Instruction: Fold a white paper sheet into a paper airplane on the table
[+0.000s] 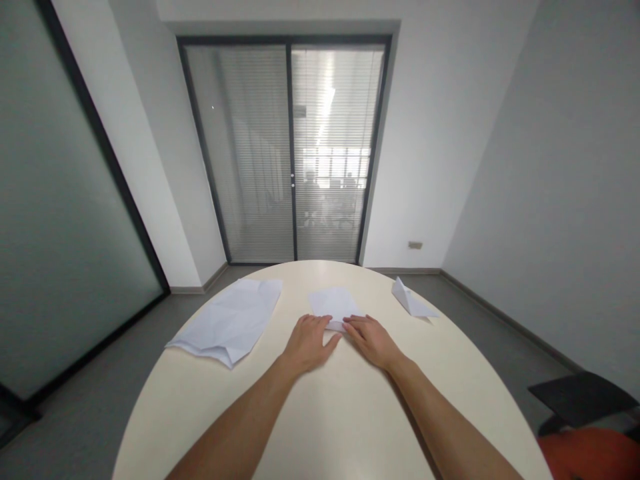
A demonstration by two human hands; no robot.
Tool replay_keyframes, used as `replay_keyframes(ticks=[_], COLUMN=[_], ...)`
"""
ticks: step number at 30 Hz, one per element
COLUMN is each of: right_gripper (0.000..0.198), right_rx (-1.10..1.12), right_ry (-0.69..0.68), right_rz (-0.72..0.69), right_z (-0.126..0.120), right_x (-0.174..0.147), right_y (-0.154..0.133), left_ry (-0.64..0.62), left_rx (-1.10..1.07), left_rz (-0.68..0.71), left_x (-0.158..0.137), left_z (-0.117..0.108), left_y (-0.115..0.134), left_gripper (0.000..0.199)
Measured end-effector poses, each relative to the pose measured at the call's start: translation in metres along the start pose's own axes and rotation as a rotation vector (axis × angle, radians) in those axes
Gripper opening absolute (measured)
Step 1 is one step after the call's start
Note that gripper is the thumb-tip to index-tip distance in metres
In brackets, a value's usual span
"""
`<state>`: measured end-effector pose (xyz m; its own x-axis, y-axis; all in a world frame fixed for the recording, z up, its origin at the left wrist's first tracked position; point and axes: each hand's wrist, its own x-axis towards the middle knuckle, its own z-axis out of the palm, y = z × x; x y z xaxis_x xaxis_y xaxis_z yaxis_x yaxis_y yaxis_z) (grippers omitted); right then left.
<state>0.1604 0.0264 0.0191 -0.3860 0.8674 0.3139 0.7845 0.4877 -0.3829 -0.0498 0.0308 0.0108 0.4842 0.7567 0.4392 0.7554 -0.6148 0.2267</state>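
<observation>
A small white sheet of paper [334,301] lies near the middle of the round table, with a narrow folded strip along its near edge. My left hand [311,339] rests its fingers on the left end of that strip; its thumb is spread away, towards the tabletop. At the right end of the strip, my right hand [373,339] lies with fingers stretched out over the paper. Both hands touch the paper from above, palms down, and hide its near corners.
On the left of the pale round table [330,420] lies a large creased white sheet [233,317], its near end by the rim. A folded white paper piece [411,301] stands at the right. A black and red chair [585,427] is at the lower right.
</observation>
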Motion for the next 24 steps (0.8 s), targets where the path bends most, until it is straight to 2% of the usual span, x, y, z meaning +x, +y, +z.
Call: replay_keyframes(ticks=[7, 12, 15, 24], right_gripper=[0.05, 0.039, 0.037, 0.04], right_rx=[-0.022, -0.046, -0.015, 0.044], right_ry=[0.027, 0.046, 0.076, 0.256], right_rz=[0.022, 0.111, 0.156, 0.259], right_z=[0.001, 0.006, 0.006, -0.002], right_x=[0.002, 0.003, 0.003, 0.003], right_y=[0.002, 0.007, 0.006, 0.007], left_ry=[-0.041, -0.063, -0.039, 0.08], left_rx=[0.011, 0.003, -0.006, -0.01], left_rz=[-0.094, -0.127, -0.107, -0.164], left_x=[0.004, 0.006, 0.005, 0.005], left_z=[0.003, 0.005, 0.007, 0.007], left_y=[-0.006, -0.009, -0.011, -0.018], left_gripper=[0.03, 0.019, 0.018, 0.018])
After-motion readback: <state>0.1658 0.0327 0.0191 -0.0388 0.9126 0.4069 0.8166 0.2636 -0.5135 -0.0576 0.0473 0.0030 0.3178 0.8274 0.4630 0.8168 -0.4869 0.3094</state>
